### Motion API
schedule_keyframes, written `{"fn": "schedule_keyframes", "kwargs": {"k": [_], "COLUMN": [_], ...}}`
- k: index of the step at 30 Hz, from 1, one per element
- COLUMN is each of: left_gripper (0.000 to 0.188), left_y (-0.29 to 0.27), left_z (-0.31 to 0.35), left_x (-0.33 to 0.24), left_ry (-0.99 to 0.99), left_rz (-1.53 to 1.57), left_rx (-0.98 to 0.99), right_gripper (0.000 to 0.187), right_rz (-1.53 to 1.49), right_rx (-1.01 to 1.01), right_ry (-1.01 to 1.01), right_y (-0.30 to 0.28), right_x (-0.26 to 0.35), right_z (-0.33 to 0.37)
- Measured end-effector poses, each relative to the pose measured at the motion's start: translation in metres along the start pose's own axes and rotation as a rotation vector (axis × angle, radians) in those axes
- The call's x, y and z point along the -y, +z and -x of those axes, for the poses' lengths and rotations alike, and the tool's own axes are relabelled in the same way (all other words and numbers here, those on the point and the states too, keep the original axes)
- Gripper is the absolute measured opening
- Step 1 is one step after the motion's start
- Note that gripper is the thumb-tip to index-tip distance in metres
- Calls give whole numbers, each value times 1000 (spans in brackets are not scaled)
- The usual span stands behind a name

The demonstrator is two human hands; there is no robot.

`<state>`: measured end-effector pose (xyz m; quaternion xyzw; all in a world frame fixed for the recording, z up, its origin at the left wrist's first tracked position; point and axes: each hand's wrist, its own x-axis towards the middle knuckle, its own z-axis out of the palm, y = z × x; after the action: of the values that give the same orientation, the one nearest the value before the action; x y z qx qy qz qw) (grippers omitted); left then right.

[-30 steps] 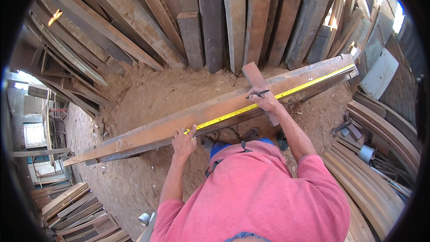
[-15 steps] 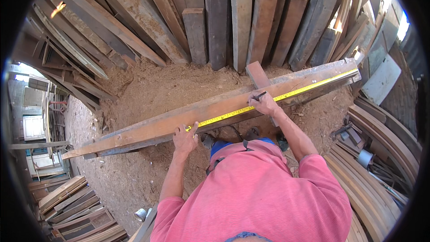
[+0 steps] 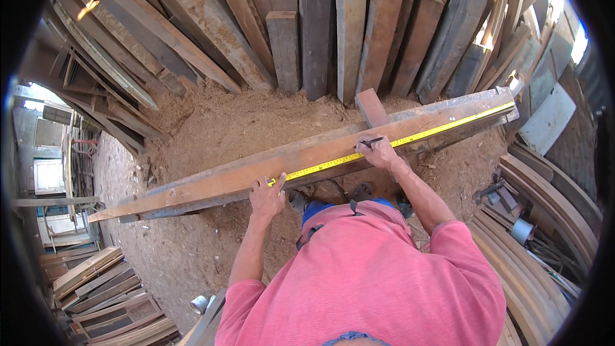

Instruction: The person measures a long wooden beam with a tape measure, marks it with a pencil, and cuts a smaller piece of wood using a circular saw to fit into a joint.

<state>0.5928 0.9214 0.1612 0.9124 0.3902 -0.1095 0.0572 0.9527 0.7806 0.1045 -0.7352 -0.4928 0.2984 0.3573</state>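
Pinching a slim dark pen between thumb and fingers, the right hand rests at the long board, its knuckles just beside the yellow tape measure. The left hand lies at the board's near edge, thumb and fingers parted around the tape's left end; whether they grip it, I cannot tell. From there the tape runs along the board, passing by the right hand and on toward the board's right end. The board slants across in front of the person, reaching well past both hands. Just beyond the right hand, a short reddish wood block juts out from the board's far edge. Farther beyond the hands, upright timbers stand in a row, with brown ground between them and the board. Well to the right of the right hand, long planks are stacked; well to the left of the left hand and nearer the person lie more wood pieces.
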Motion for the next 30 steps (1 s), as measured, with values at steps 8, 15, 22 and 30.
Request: {"fn": "schedule_keyframes", "kwargs": {"k": [8, 15, 22, 30], "left_gripper": [61, 58, 55, 30], "left_y": [-1, -14, 16, 56], "left_z": [-2, 8, 4, -6], "left_x": [-1, -17, -90, -114], "left_ry": [-7, 23, 126, -266], "left_rz": [7, 284, 874, 1846], "left_rx": [8, 89, 431, 639], "right_gripper": [21, 35, 46, 30], "right_rz": [-41, -693, -1256, -409], "right_rx": [-143, 248, -225, -103], "right_ry": [14, 452, 674, 70], "right_y": [2, -28, 25, 80], "right_x": [5, 19, 43, 73], "right_z": [-2, 58, 119, 61]}}
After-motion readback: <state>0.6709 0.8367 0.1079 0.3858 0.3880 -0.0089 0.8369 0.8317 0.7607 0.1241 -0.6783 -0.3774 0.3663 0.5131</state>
